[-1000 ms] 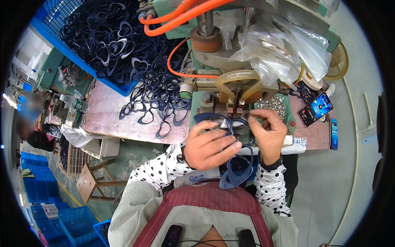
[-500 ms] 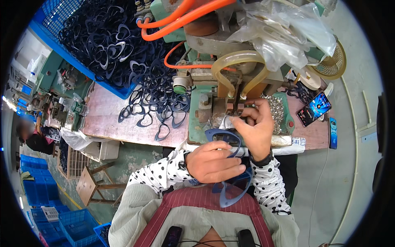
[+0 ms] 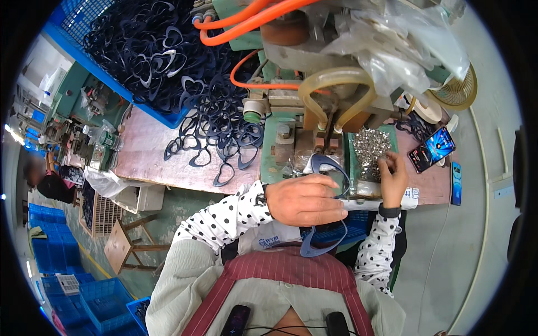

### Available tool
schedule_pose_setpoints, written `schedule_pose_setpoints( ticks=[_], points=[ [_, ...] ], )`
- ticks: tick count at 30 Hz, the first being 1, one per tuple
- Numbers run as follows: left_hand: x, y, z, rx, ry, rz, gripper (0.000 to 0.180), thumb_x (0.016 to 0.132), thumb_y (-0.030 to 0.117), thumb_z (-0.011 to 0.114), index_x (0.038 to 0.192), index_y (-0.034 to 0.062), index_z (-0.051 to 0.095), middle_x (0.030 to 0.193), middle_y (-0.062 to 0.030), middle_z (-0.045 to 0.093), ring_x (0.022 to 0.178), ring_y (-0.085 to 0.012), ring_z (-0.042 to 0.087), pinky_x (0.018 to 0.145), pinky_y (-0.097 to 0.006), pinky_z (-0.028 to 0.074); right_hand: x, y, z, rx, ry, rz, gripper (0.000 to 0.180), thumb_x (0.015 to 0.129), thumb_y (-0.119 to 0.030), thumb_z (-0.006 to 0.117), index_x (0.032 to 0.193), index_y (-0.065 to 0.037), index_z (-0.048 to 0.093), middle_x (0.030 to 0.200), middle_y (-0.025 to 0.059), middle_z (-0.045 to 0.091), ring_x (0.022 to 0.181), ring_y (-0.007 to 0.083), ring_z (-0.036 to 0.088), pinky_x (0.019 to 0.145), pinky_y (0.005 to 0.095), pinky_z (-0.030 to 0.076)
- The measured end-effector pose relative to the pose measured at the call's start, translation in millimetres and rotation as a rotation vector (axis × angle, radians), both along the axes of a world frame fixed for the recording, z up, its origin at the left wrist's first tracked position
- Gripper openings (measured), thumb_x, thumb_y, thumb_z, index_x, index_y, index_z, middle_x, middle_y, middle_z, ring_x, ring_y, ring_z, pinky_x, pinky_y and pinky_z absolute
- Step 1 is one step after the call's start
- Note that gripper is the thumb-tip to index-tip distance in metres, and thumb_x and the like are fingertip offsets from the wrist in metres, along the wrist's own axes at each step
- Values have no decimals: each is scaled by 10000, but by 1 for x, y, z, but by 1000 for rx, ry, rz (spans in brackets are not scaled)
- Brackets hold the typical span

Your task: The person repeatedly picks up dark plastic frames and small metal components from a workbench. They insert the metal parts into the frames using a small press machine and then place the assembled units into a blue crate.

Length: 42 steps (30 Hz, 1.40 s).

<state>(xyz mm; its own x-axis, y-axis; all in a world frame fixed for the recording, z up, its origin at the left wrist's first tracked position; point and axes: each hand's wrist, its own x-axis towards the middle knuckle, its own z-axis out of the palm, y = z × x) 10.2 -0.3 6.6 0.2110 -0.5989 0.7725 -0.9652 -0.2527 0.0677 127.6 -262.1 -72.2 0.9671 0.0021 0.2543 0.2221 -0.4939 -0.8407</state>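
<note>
My left hand (image 3: 307, 200) is closed round a dark blue, loop-shaped plastic frame (image 3: 320, 250), in front of the green press machine (image 3: 284, 147). One curved end rises above the fingers near the metal jaws (image 3: 326, 144); the other hangs below the hand. Whether this is one piece or two is hidden by the hand. At the near right edge of a heap of small shiny metal parts (image 3: 367, 147), my right hand (image 3: 394, 180) has its thumb and fingers pinched together. Anything between those fingertips is too small to make out.
A blue crate (image 3: 112, 82) brims with dark looped frames, and more frames (image 3: 224, 147) spill onto the table (image 3: 151, 154). Orange hoses (image 3: 246, 22) and a clear plastic bag (image 3: 386, 50) hang over the machine. Right of the metal parts lies a lit phone (image 3: 431, 149). Another person (image 3: 50, 185) sits far left.
My right hand has left the machine's jaws and moved right to the heap of metal parts. The left hand, still holding the frame, has shifted slightly up and right.
</note>
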Motion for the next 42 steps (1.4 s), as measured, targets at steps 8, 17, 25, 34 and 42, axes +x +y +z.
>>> schedule_pose_setpoints(
  ticks=[8, 17, 25, 34, 42],
  points=[
    [-1, 0, 6, -18, -13, -10, 274, 856, 63, 615, 1104, -49, 644, 1067, -149, 648, 887, -254, 624, 918, -423, 513, -6, 5, -10, -444, -249, -28, 127, 812, -145, 702, 900, -58, 671, 891, 130, 629, 861, 346, 605, 757, 413, 475],
    [-17, 99, -46, -156, -84, 1116, 145, 772, 61, 606, 903, 85, 664, 784, -62, 590, 699, -257, 534, 749, -410, 402, -2, -1, -24, 9, -142, -84, 131, 934, -123, 594, 1031, -36, 610, 841, 113, 664, 736, 189, 668, 661, 324, 496],
    [-7, 229, -82, 534, -18, 1630, 237, 760, 147, 602, 957, 249, 684, 1364, -27, 504, 1248, -241, 441, 1052, -467, 249, -5, 3, -19, -39, -182, -123, 138, 926, -112, 602, 1038, -37, 628, 807, 101, 671, 710, 191, 658, 644, 313, 493],
    [-19, 186, -25, 104, -9, 1404, 117, 829, 85, 674, 928, 64, 616, 900, -80, 651, 800, -280, 599, 806, -405, 423, -6, 7, -11, -32, -223, -84, 105, 845, -44, 664, 944, -47, 698, 869, 92, 688, 784, 198, 625, 731, 307, 487],
    [-42, 56, 7, -3, -155, 822, 264, 716, 58, 658, 977, 97, 670, 963, -34, 698, 805, -153, 620, 790, -372, 439, -33, 57, 57, 227, -93, 198, 161, 789, 32, 668, 930, -17, 728, 901, 87, 687, 839, 176, 613, 744, 268, 461]
  ],
)
